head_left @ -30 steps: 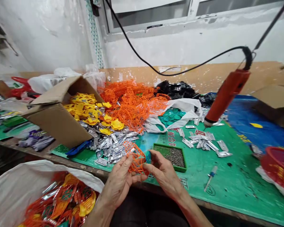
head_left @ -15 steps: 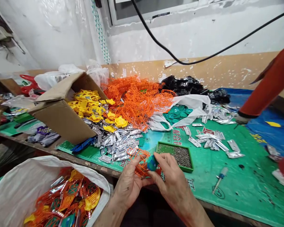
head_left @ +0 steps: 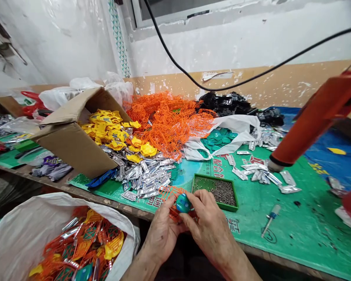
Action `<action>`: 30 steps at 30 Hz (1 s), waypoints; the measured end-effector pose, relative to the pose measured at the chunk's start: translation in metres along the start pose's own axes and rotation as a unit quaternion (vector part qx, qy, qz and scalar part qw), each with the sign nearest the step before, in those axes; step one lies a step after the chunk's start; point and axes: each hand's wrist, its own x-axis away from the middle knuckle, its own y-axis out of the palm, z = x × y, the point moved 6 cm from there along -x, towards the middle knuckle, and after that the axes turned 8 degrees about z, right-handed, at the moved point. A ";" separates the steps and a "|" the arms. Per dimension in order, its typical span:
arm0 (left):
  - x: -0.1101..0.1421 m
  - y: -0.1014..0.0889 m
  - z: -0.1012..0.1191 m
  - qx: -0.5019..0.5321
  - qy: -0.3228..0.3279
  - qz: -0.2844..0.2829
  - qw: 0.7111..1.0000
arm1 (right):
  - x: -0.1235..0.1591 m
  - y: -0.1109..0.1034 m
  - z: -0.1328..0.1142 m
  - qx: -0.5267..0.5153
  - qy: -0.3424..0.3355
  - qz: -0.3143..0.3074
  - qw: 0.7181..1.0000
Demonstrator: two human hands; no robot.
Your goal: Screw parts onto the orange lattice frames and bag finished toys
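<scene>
Both my hands meet at the near edge of the green table mat (head_left: 269, 203). My left hand (head_left: 163, 230) grips an orange plastic lattice piece (head_left: 171, 193) from below and the left. My right hand (head_left: 207, 224) pinches a small round teal part (head_left: 183, 203) against that lattice, thumb and forefinger closed on it. Just beyond the fingers sits a shallow green tray (head_left: 215, 190) filled with tiny dark screws.
An orange electric screwdriver (head_left: 312, 119) hangs on a cable at the right. Heaps of orange lattices (head_left: 169, 119), silver parts (head_left: 144, 175), yellow parts in a cardboard box (head_left: 73, 136) and teal parts (head_left: 218, 140) crowd the table. A white bag (head_left: 32, 234) of assembled pieces stands lower left. A small screwdriver (head_left: 269, 220) lies right.
The lattice has been lowered and laid flatter; the teal part now shows on top of it. The hanging orange screwdriver has swung across the right side as my view shifted.
</scene>
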 end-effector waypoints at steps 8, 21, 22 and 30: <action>0.000 0.004 -0.004 0.043 0.000 -0.016 0.999 | -0.001 -0.007 -0.004 0.032 0.000 0.015 0.999; 0.002 -0.002 -0.011 0.036 0.054 -0.041 0.997 | 0.008 -0.010 -0.017 0.134 -0.047 0.080 0.987; 0.002 -0.002 -0.011 0.033 0.056 -0.043 0.997 | 0.009 -0.009 -0.017 0.142 -0.052 0.087 0.985; 0.006 -0.003 -0.014 0.021 0.048 -0.040 0.998 | 0.013 -0.010 -0.011 0.104 -0.043 0.081 0.990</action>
